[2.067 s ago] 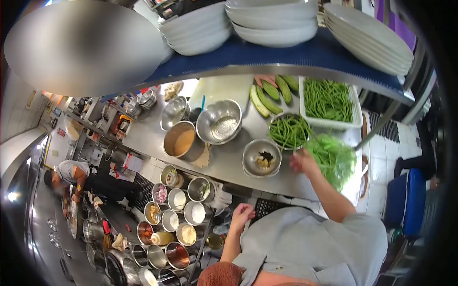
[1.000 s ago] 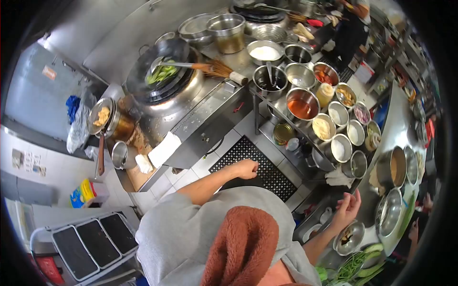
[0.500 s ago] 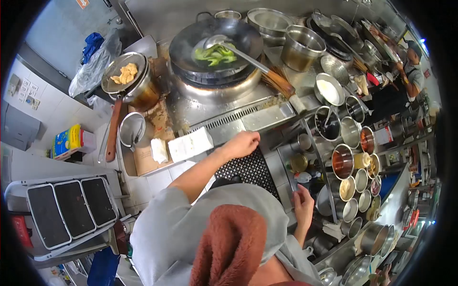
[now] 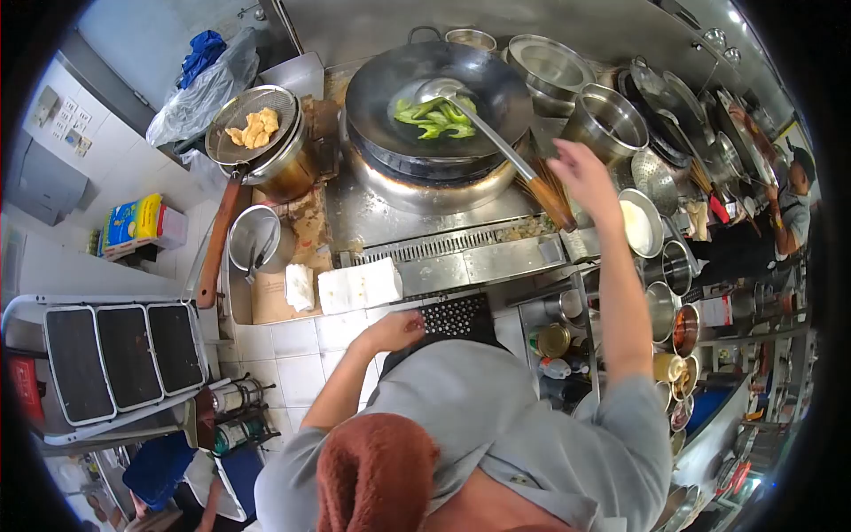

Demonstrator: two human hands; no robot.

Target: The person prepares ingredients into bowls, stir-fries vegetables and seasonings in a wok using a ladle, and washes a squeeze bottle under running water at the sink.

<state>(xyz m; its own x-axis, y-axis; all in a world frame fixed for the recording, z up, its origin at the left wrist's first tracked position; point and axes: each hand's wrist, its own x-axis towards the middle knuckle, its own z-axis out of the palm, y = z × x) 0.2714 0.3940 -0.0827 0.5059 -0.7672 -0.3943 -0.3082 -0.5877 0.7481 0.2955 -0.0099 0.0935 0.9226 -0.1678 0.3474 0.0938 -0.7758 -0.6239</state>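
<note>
1. Across from me, a steel range (image 4: 381,222) is filling the middle of the kitchen; a co-worker (image 4: 793,213) is standing at the far right.
2. A metal frame with three dark panels (image 4: 120,359) is standing at the left.
3. On the burner, a black wok (image 4: 377,93) is holding sliced green vegetables (image 4: 434,124) and a ladle (image 4: 497,140), whose handle is leaning over the right rim, in front of a bristle brush (image 4: 551,191).
4. Left of it, a pot (image 4: 288,168) is bearing a strainer (image 4: 266,99) of golden pieces (image 4: 255,131); its wooden handle is jutting forward.
5. A bowl (image 4: 636,226) of something white is sitting partly behind the right forearm.
6. A steel container (image 4: 248,223) is holding a utensil.
7. The right hand (image 4: 587,173) is reaching near the ladle handle, fingers spread, grasping nothing.
8. The left hand (image 4: 396,331) is curling loosely above the floor mat (image 4: 456,321); I can't tell whether it's gripping anything.
</note>
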